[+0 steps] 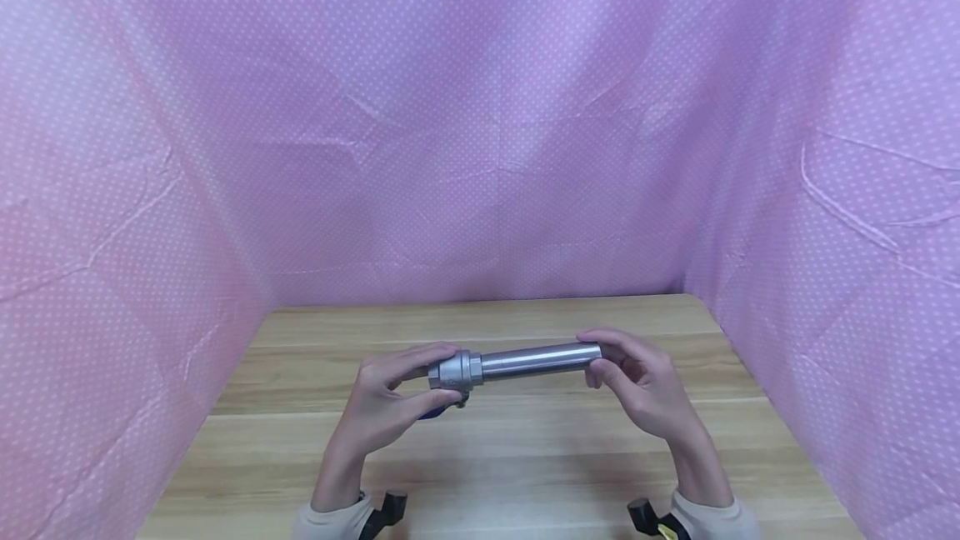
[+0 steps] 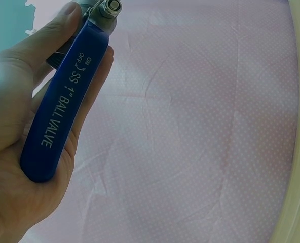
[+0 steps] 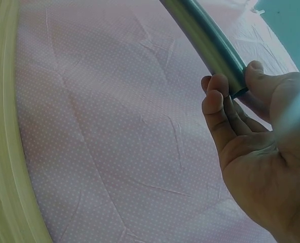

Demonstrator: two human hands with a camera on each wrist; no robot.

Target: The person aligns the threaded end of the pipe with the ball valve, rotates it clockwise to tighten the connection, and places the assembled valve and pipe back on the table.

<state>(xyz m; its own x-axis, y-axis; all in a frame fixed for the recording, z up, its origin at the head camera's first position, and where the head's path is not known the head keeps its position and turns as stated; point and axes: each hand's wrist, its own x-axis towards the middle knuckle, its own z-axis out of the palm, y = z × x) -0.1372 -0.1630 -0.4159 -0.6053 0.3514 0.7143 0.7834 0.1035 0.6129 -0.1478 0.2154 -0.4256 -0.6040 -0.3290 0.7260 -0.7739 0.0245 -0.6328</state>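
We see no box, tray or bowl in any view, so nothing lies in one. What we do see is a silver metal ball valve with a blue lever handle, screwed onto one end of a plain grey metal pipe. The joined pair hangs level above the light wooden table, crosswise in front of us, valve end to the left, and does not touch the table top.

Our left hand grasps the valve: in the head view the thumb and fingers curl round the body from both sides. In the left wrist view the blue lever handle lies along the palm, its white lettering "SS 1\" BALL VALVE" facing the camera, with the thumb on one side and the fingers on the other.

Our right hand holds the free end of the pipe. In the right wrist view the pipe is pinched between the thumb and the bent fingertips, with the palm open below and clear of it.

Pink dotted cloth hangs behind the table and on both sides.
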